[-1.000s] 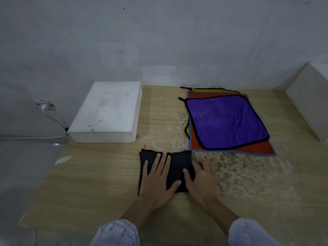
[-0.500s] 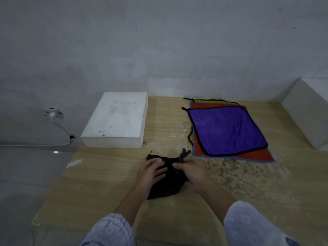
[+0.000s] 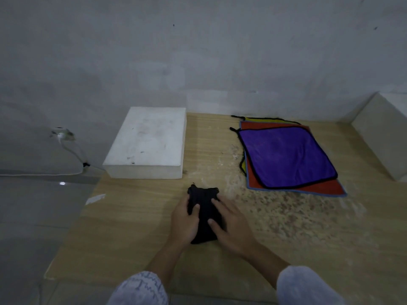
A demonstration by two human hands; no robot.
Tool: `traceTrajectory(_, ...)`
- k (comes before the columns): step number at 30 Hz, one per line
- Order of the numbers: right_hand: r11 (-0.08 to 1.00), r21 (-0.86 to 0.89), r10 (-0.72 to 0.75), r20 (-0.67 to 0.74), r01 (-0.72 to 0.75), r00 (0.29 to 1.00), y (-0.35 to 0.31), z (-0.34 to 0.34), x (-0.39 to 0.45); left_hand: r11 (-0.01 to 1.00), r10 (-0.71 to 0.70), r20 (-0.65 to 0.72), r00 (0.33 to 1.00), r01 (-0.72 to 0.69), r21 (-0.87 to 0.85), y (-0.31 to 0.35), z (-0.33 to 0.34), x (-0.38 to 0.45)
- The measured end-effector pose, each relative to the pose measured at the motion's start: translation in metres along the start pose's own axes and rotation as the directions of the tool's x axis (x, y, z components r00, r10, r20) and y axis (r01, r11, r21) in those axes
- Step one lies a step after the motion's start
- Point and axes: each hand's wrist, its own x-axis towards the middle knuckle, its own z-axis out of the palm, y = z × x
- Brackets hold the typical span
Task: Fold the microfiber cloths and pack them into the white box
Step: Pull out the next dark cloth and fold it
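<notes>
black microfiber cloth (image 3: 203, 213), folded narrow, lies between both hands; the left hand (image 3: 184, 219) curls round its near-left edge, thumb on top, while the right hand (image 3: 229, 224) presses flat, fingers straight. lifting it loosely could spring the fold open before the closed white box (image 3: 146, 143), beyond the left hand

We find no legible text, label, brand, number or sign on any surface. The white box (image 3: 146, 142) carries only scuffs and dark specks on its top. The sleeve (image 3: 141, 289) shows a faint bluish line pattern that forms no readable characters.
</notes>
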Motion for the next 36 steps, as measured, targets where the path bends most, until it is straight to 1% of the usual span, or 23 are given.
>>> traceTrajectory(1, 0.997, -0.079, -0.021, 0.069, 0.026, 0.997, 0.003, 0.005, -0.002, 0.996, 0.065, -0.042, 0.997, -0.063, 0.057, -0.004, -0.001, -0.002)
traceTrajectory(2, 0.989, -0.143, -0.021, 0.103, 0.036, 0.994, 0.007, 0.01, -0.004, 0.987, 0.123, -0.073, 0.99, -0.114, 0.109, -0.008, 0.0, -0.003)
traceTrajectory(4, 0.976, -0.21, -0.029, 0.101, 0.05, 0.994, 0.011, 0.017, -0.008, 0.948, 0.241, -0.099, 0.965, -0.213, 0.237, -0.016, -0.001, -0.007)
traceTrajectory(5, 0.973, -0.223, -0.041, 0.088, 0.06, 0.995, 0.011, 0.018, -0.009, 0.91, 0.304, -0.09, 0.948, -0.261, 0.322, -0.02, -0.002, -0.009)
traceTrajectory(6, 0.971, -0.228, -0.052, 0.086, 0.071, 0.995, 0.011, 0.019, -0.01, 0.86, 0.359, -0.05, 0.932, -0.309, 0.405, -0.023, -0.003, -0.01)
traceTrajectory(7, 0.969, -0.232, -0.063, 0.098, 0.084, 0.993, 0.011, 0.018, -0.011, 0.807, 0.385, 0.034, 0.922, -0.355, 0.472, -0.026, -0.004, -0.01)
traceTrajectory(8, 0.966, -0.24, -0.073, 0.102, 0.096, 0.992, 0.012, 0.019, -0.013, 0.757, 0.37, 0.143, 0.918, -0.387, 0.527, -0.028, -0.005, -0.009)
traceTrajectory(10, 0.967, -0.236, -0.074, 0.082, 0.092, 0.994, 0.018, 0.021, -0.015, 0.667, 0.244, 0.326, 0.913, -0.402, 0.628, -0.029, -0.008, -0.007)
traceTrajectory(11, 0.964, -0.248, -0.079, 0.06, 0.092, 0.995, 0.019, 0.021, -0.015, 0.625, 0.183, 0.374, 0.909, -0.402, 0.669, -0.028, -0.009, -0.005)
traceTrajectory(12, 0.958, -0.273, -0.079, 0.036, 0.085, 0.996, 0.02, 0.02, -0.014, 0.59, 0.161, 0.391, 0.906, -0.406, 0.698, -0.027, -0.01, -0.003)
traceTrajectory(13, 0.954, -0.289, -0.081, 0.018, 0.083, 0.997, 0.021, 0.018, -0.013, 0.566, 0.157, 0.388, 0.908, -0.404, 0.718, -0.024, -0.011, -0.003)
traceTrajectory(14, 0.954, -0.292, -0.08, -0.018, 0.071, 0.997, 0.022, 0.015, -0.009, 0.565, 0.168, 0.367, 0.915, -0.394, 0.725, -0.022, -0.011, -0.002)
traceTrajectory(16, 0.967, -0.246, -0.087, -0.102, 0.06, 0.991, 0.02, 0.008, 0.006, 0.596, 0.21, 0.313, 0.926, -0.375, 0.71, -0.02, -0.01, -0.004)
traceTrajectory(18, 0.98, -0.189, -0.078, -0.113, 0.056, 0.991, 0.015, -0.002, 0.023, 0.621, 0.242, 0.294, 0.925, -0.38, 0.686, -0.023, -0.007, -0.01)
traceTrajectory(22, 1.0, 0.013, 0.026, 0.016, -0.026, 1.0, 0.011, -0.018, 0.056, 0.653, 0.248, 0.292, 0.924, -0.382, 0.654, -0.029, 0.0, -0.021)
traceTrajectory(23, 0.999, 0.015, 0.041, 0.038, -0.042, 0.998, 0.011, -0.021, 0.064, 0.651, 0.263, 0.285, 0.922, -0.387, 0.653, -0.029, -0.001, -0.021)
traceTrajectory(26, 0.996, -0.059, 0.074, 0.108, -0.067, 0.991, 0.013, -0.027, 0.082, 0.63, 0.291, 0.277, 0.916, -0.401, 0.665, -0.033, 0.0, -0.019)
traceTrajectory(27, 0.997, -0.053, 0.058, 0.108, -0.053, 0.992, 0.014, -0.028, 0.087, 0.625, 0.293, 0.264, 0.919, -0.393, 0.674, -0.036, 0.001, -0.018)
traceTrajectory(29, 0.999, -0.018, -0.026, 0.102, 0.028, 0.994, 0.014, -0.032, 0.091, 0.615, 0.288, 0.238, 0.928, -0.37, 0.697, -0.04, 0.003, -0.017)
traceTrajectory(31, 0.994, -0.046, -0.091, 0.17, 0.1, 0.981, 0.016, -0.033, 0.093, 0.582, 0.277, 0.227, 0.934, -0.351, 0.734, -0.04, 0.004, -0.016)
traceTrajectory(33, 0.984, -0.131, -0.085, 0.231, 0.118, 0.969, 0.019, -0.033, 0.096, 0.532, 0.275, 0.232, 0.933, -0.349, 0.772, -0.037, 0.003, -0.016)
traceTrajectory(34, 0.98, -0.161, -0.076, 0.238, 0.117, 0.968, 0.019, -0.033, 0.098, 0.508, 0.274, 0.244, 0.93, -0.355, 0.785, -0.035, 0.003, -0.016)
traceTrajectory(36, 0.98, -0.146, -0.103, 0.203, 0.134, 0.974, 0.017, -0.035, 0.104, 0.477, 0.262, 0.272, 0.926, -0.37, 0.798, -0.032, 0.001, -0.016)
